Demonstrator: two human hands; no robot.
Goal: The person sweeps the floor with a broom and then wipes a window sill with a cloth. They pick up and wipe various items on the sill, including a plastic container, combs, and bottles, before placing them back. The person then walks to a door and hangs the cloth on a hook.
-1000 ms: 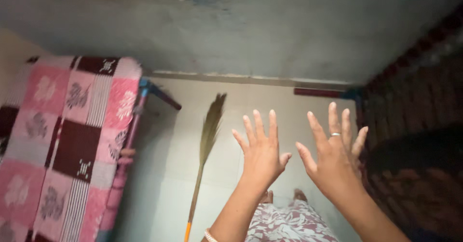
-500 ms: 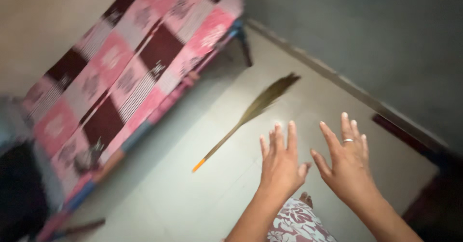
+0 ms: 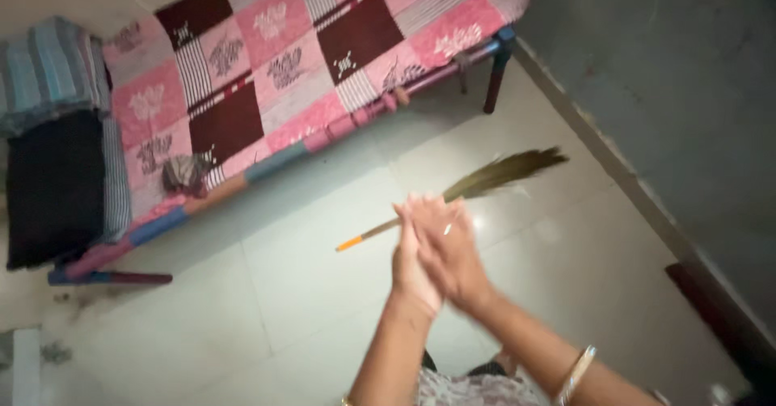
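Pressing palm to palm, the left hand (image 3: pixel 410 262) and right hand (image 3: pixel 449 254) grip nothing above a broom (image 3: pixel 461 192) lying flat on open tiled floor (image 3: pixel 267 293), well apart from the bed's (image 3: pixel 315 50) edge and the wall (image 3: pixel 671 82).

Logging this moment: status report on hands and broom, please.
Left hand and right hand pressed together, holding nothing. Broom flat on floor beyond them, untouched. Nothing between.

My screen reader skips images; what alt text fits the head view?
Left hand and right hand are pressed together, palms touching, above a pale tiled floor. Beyond them lies a grass broom with an orange-tipped handle, near a cot covered by a pink-and-maroon patchwork blanket.
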